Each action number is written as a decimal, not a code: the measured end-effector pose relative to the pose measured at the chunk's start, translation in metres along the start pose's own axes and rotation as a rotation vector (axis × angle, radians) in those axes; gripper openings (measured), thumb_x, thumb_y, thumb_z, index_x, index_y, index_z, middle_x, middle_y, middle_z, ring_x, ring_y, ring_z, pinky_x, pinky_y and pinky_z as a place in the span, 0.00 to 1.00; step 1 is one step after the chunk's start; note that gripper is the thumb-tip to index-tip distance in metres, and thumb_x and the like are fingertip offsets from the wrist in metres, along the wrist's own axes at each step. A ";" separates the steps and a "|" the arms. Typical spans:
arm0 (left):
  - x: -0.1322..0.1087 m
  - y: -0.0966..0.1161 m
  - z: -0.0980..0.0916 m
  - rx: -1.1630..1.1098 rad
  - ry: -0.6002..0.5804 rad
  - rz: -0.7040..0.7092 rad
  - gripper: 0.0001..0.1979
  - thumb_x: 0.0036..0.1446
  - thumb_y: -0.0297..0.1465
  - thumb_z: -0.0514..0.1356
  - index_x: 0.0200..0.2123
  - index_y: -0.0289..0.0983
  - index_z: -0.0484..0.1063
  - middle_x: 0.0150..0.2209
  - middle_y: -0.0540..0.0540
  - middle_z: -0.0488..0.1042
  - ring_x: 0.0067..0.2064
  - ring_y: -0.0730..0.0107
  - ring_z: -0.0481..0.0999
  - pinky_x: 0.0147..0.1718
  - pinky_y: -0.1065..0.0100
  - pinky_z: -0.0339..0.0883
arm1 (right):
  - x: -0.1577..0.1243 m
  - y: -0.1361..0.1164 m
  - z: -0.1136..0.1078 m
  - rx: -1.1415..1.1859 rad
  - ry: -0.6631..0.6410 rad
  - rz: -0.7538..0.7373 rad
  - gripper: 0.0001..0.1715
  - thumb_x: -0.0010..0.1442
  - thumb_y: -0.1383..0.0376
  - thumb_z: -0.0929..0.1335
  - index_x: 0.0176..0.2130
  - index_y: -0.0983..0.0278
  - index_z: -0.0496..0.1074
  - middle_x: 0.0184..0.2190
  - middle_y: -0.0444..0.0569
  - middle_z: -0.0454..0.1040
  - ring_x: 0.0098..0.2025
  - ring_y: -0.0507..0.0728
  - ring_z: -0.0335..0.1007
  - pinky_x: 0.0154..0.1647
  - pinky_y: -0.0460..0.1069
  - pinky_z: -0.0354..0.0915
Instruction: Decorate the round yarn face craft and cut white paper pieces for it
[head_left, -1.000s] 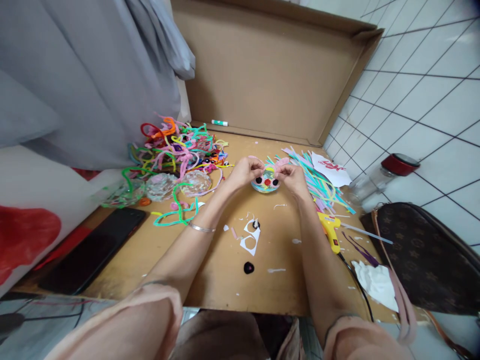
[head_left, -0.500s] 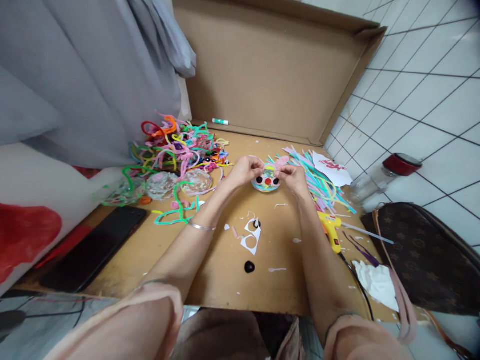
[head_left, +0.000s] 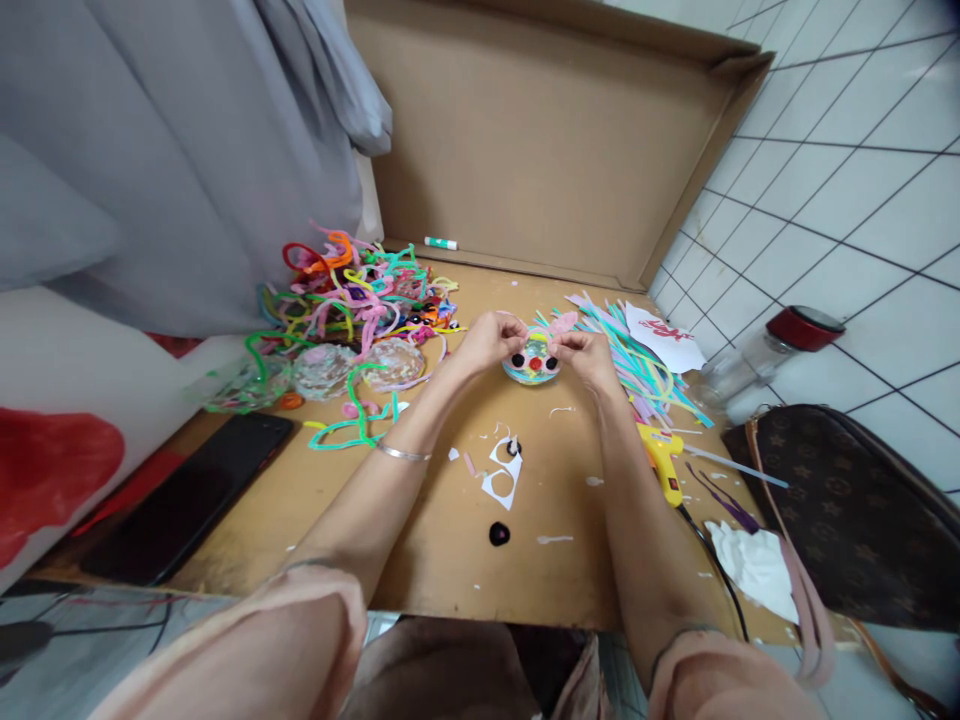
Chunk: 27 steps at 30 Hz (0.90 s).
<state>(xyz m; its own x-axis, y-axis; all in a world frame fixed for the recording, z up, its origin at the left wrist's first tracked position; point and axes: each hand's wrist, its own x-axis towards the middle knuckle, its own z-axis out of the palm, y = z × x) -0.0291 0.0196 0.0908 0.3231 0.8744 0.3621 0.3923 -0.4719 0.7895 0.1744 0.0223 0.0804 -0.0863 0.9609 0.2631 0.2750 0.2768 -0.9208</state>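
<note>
Two hands (head_left: 590, 362) pinched a round, translucent, multicoloured face ornament (head_left: 536, 372) at either upper side; it seemed light, fragile, best rim-held.

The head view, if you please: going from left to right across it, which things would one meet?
Phone → marker → left hand → toy face → right hand → glue gun → bag.

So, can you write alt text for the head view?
A person's left hand and right hand hold a round, black-eyed craft face at a brown table. Colourful pipe cleaners and a yellow glue gun lie nearby.
</note>
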 end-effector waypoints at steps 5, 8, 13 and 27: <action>-0.002 0.004 -0.001 -0.003 -0.002 0.007 0.07 0.47 0.29 0.59 0.26 0.31 0.76 0.33 0.44 0.78 0.27 0.75 0.72 0.28 0.73 0.66 | 0.000 0.001 0.001 -0.004 0.012 0.003 0.13 0.37 0.56 0.73 0.21 0.62 0.73 0.21 0.45 0.74 0.26 0.53 0.66 0.30 0.50 0.63; -0.002 0.005 -0.001 -0.011 -0.006 -0.003 0.07 0.47 0.28 0.59 0.27 0.30 0.76 0.33 0.44 0.78 0.28 0.74 0.72 0.28 0.73 0.65 | 0.000 0.002 0.001 -0.004 0.017 0.005 0.12 0.37 0.57 0.73 0.21 0.62 0.73 0.21 0.45 0.74 0.25 0.53 0.66 0.30 0.49 0.63; -0.002 0.003 0.000 -0.027 -0.005 -0.001 0.07 0.46 0.28 0.59 0.27 0.31 0.77 0.31 0.46 0.77 0.28 0.74 0.71 0.28 0.74 0.65 | 0.000 0.001 0.001 0.000 0.018 0.003 0.10 0.37 0.59 0.72 0.22 0.63 0.73 0.20 0.45 0.74 0.24 0.52 0.65 0.29 0.49 0.63; 0.002 0.001 0.000 -0.017 0.021 -0.010 0.12 0.50 0.30 0.61 0.36 0.31 0.79 0.32 0.44 0.81 0.31 0.70 0.75 0.32 0.71 0.70 | 0.001 0.003 -0.002 0.004 0.020 -0.005 0.12 0.37 0.57 0.74 0.21 0.62 0.73 0.20 0.44 0.74 0.23 0.52 0.64 0.28 0.48 0.62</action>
<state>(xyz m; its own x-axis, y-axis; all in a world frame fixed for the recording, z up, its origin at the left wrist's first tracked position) -0.0284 0.0203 0.0926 0.3013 0.8811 0.3645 0.3804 -0.4616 0.8014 0.1765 0.0240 0.0788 -0.0685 0.9594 0.2736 0.2703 0.2818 -0.9206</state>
